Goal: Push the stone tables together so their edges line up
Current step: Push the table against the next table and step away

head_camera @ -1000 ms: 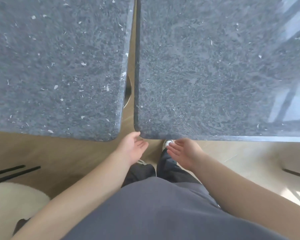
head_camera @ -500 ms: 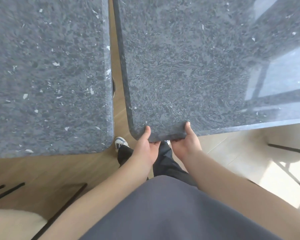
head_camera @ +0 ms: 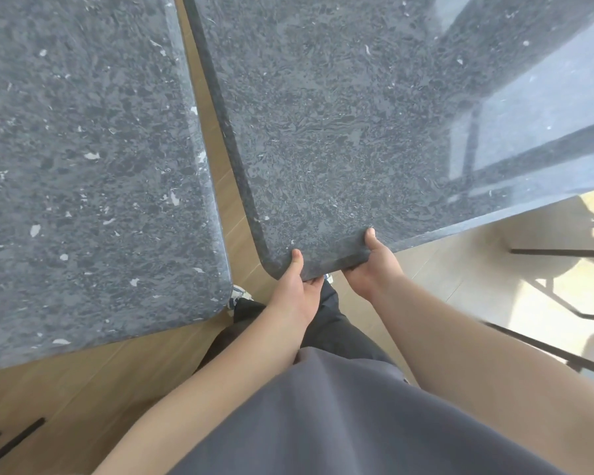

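Two dark grey speckled stone tables fill the view. The left table and the right table stand side by side with a narrow strip of wooden floor between them, wider near me. My left hand grips the right table's near left corner, thumb on top and fingers under the edge. My right hand grips the same near edge just to the right, thumb on top. The left table's near edge reaches closer to me than the right table's.
Light wooden floor lies under both tables. Thin black chair legs stand at the right on sunlit floor, and black bars show at the lower left. My dark trousers and a shoe are below the gap.
Both hands went from hovering open below the right table's edge to gripping its near left corner. The view has shifted left and tilted, and the gap appears wider near me.
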`<state>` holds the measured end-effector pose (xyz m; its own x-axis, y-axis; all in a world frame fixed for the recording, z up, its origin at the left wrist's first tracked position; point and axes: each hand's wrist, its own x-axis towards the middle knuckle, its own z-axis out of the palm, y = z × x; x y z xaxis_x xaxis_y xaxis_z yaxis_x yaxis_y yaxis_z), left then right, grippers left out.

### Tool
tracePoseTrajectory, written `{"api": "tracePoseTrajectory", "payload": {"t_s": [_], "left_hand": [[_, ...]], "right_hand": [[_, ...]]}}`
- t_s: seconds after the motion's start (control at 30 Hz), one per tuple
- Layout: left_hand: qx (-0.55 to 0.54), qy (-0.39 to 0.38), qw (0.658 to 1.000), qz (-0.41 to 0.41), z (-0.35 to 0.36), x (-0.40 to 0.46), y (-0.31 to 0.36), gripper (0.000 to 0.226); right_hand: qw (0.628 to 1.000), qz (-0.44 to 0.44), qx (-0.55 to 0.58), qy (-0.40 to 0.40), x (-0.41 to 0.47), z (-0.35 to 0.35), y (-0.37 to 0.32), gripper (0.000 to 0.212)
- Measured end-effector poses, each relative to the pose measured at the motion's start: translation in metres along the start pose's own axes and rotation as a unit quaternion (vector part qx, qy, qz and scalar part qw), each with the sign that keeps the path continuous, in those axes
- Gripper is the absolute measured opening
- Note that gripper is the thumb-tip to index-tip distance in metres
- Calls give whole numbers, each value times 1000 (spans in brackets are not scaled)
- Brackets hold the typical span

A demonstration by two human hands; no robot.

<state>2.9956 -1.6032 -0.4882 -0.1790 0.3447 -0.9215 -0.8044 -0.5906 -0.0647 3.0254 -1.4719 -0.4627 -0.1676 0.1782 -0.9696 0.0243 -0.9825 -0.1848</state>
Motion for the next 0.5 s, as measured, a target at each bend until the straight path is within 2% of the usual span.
{"api": "tracePoseTrajectory", "payload": {"t_s": [0.3,0.5], "left_hand": [[-1,6,1000,-29,-5,-3,15,30],[36,18,999,21,-4,-3,37,28]], "right_hand": [[1000,-16,-1,3,3,5,12,43],[999,-27,-3,26,5,19,28,49]]}}
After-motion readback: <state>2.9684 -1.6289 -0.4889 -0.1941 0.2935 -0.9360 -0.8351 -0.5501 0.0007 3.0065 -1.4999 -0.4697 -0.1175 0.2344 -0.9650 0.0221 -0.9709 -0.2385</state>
